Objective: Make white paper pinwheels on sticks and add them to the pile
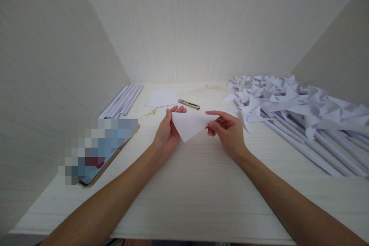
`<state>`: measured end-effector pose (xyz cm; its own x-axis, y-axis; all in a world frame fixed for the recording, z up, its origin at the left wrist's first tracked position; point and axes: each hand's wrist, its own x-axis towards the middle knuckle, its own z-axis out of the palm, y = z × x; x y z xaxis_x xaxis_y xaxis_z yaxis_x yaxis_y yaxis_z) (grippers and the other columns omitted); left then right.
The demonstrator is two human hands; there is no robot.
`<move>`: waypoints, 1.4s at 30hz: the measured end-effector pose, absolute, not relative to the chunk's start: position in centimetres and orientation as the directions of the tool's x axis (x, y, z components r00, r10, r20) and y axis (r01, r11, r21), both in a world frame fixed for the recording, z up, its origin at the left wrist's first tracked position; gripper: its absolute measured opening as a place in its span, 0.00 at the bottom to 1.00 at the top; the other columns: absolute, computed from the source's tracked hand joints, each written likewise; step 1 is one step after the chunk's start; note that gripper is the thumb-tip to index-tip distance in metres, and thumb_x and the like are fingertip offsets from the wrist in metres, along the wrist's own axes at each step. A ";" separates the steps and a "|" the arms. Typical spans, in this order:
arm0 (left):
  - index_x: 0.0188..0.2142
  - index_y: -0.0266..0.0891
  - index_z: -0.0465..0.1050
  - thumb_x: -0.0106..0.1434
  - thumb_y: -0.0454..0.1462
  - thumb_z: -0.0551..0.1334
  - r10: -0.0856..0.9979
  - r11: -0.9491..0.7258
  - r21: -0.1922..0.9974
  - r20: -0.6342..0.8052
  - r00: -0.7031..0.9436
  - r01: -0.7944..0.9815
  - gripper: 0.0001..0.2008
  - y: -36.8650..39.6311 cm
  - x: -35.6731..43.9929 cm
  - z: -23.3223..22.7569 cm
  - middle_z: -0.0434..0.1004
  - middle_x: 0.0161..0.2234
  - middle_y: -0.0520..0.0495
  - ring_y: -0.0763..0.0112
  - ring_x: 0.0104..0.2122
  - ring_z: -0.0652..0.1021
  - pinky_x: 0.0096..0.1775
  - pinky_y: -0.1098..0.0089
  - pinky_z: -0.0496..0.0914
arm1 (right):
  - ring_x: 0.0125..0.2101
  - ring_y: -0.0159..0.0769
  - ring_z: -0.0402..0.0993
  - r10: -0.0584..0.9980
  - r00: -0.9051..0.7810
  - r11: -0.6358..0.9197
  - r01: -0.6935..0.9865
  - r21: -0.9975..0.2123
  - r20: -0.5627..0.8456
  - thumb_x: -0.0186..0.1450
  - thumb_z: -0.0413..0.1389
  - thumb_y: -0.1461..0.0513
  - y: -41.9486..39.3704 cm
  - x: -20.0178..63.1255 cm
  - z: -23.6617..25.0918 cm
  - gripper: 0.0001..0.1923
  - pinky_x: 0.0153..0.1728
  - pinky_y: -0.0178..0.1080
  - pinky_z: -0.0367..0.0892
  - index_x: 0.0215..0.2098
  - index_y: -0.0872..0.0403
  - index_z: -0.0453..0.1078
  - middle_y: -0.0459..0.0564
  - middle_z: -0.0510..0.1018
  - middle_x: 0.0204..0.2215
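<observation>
- Clearly, left hand (pixel 167 132) and right hand (pixel 227 128) grip paper (pixel 190 125) between their fingers (pixel 216 113) (a triangle, one corner down).
- Snips (pixel 191 104) lie beyond, on the surface (pixel 187 192).
- Pinwheels (pixel 288 98) lie farther right.

Passable at near middle, over tabletop (pixel 196 200) between left forearm (pixel 115 196) and right forearm (pixel 288 200). Blocked straight ahead by triangular paper (pixel 191 124), spanning from left hand (pixel 168 128) to right hand (pixel 229 128). Strewn with low obstacles at far middle: snips (pixel 189 103), white paper (pixel 163 98) just left of them, thin scraps (pixel 152 112). Crowded at right, far to near, by pinwheels (pixel 273 92) and paper sticks (pixel 302 150). Narrowed at left by flat device (pixel 108 152), partly blurred; farther along, by rolled tubes (pixel 122 102) near left wall (pixel 52 65). Closed off at far side by back wall (pixel 201 27). Passable between snips and pinwheels.
</observation>
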<state>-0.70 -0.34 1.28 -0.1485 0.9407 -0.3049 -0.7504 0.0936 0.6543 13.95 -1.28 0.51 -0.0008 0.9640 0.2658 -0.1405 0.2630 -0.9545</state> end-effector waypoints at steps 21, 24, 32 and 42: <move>0.30 0.37 0.71 0.63 0.37 0.52 0.991 0.029 0.700 -0.114 -0.072 -0.713 0.11 -0.1 -0.9 0.5 0.77 0.32 0.48 0.75 0.35 0.77 0.42 0.73 0.69 | 0.14 0.24 0.57 0.973 0.118 0.221 -0.214 -0.951 0.200 0.54 0.55 0.50 -0.7 14.3 -0.2 0.16 0.14 0.30 0.53 0.23 0.55 0.70 0.44 0.68 0.15; 0.30 0.37 0.71 0.63 0.37 0.52 0.993 0.029 0.692 -0.106 -0.061 -0.721 0.12 -0.1 -0.9 0.5 0.78 0.31 0.49 0.75 0.34 0.77 0.40 0.74 0.70 | 0.14 0.23 0.56 0.973 0.117 0.221 -0.236 -0.946 0.198 0.54 0.56 0.51 -0.7 14.3 -0.2 0.15 0.14 0.30 0.52 0.22 0.55 0.69 0.43 0.68 0.15; 0.30 0.38 0.71 0.62 0.38 0.54 0.992 0.027 0.715 -0.104 -0.067 -0.699 0.10 -0.2 -0.9 0.4 0.77 0.32 0.48 0.75 0.35 0.77 0.41 0.73 0.70 | 0.14 0.24 0.56 0.969 0.135 0.230 -0.190 -0.954 0.207 0.55 0.55 0.49 -0.7 14.3 -0.1 0.18 0.14 0.30 0.53 0.22 0.55 0.69 0.43 0.67 0.14; 0.30 0.38 0.71 0.62 0.37 0.53 0.993 0.027 0.719 -0.100 -0.064 -0.694 0.10 0.0 -1.0 0.3 0.78 0.31 0.49 0.76 0.34 0.77 0.41 0.74 0.70 | 0.13 0.24 0.57 0.944 0.116 0.317 -0.065 -0.946 0.308 0.60 0.51 0.52 -0.7 14.6 -0.5 0.18 0.14 0.30 0.52 0.20 0.55 0.67 0.43 0.67 0.14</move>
<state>-0.97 -0.04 0.34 -0.0643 0.9929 -0.0996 -0.6943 0.0272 0.7192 14.64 -0.67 -0.55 0.1163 0.9443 0.3079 -0.0652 0.3166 -0.9463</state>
